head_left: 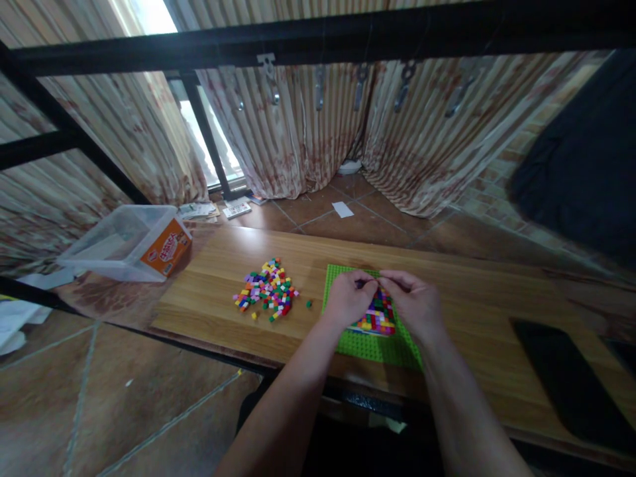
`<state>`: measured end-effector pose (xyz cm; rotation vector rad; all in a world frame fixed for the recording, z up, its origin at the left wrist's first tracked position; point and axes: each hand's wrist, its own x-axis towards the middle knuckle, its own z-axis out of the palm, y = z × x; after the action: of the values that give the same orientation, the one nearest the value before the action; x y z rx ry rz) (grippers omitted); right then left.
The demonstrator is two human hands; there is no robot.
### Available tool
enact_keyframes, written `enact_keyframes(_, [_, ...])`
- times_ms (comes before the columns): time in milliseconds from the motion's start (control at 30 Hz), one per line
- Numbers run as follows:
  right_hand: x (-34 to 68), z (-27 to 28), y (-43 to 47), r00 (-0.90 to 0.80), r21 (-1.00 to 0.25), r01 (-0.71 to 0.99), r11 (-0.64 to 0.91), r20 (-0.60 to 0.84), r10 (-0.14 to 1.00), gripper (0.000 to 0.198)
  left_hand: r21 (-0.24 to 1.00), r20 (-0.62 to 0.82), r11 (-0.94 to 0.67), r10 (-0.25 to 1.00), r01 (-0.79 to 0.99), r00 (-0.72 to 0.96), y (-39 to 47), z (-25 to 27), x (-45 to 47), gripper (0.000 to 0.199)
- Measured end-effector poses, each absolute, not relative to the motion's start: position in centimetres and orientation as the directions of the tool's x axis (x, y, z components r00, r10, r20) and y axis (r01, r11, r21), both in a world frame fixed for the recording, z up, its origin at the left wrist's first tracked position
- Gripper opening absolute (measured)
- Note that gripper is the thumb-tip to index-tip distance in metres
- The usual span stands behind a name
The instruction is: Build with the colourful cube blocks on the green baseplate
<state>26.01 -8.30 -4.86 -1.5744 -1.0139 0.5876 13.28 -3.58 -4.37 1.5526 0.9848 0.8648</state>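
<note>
Together, left hand (350,297) and right hand (416,301), both pinched, contents unclear, meet over one green baseplate (371,348).

One head camera sits near, above the left hand (348,295) and right hand (416,303), looking forward and down, with curtains (301,146) beyond them.

I faced striped curtains (298,146) beyond a black bar (318,45); a white sheet (342,209) lay on the tiled floor (163,377).

Green baseplate (370,349), multicoloured bricks (378,323)
</note>
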Motion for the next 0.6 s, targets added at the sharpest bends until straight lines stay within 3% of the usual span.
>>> enact_keyframes(167, [23.8,-2.2,-9.0,0.565,-0.903,0.42,0.089,0.337,0.753,0.02,0.989,0.104,-0.128,0.959,0.076,0.262,-2.1,-4.0,11.6,0.022])
enact_keyframes(267, [21.2,-1.0,-9.4,0.482,-0.897,0.406,0.174,0.372,0.793,0.018,0.994,0.106,-0.104,0.99,-0.023,0.092,-0.8,-3.5,10.0,0.024])
enact_keyframes(367, [18.3,-0.7,-9.6,0.277,-0.876,0.432,0.215,0.356,0.892,0.015,0.974,0.0,-0.02,0.996,-0.225,-0.088,0.0,-2.7,7.9,0.022])
enact_keyframes(467, [15.7,-1.3,-9.5,0.072,-0.795,0.573,0.198,0.29,0.954,0.016,0.936,-0.081,0.003,0.975,-0.353,-0.206,0.6,-2.2,5.9,0.023])
enact_keyframes(600, [13.5,-2.4,-9.2,-0.009,-0.608,0.788,0.097,0.145,0.989,0.017,0.921,-0.125,0.024,0.963,-0.389,-0.237,1.1,-2.1,4.4,0.028])
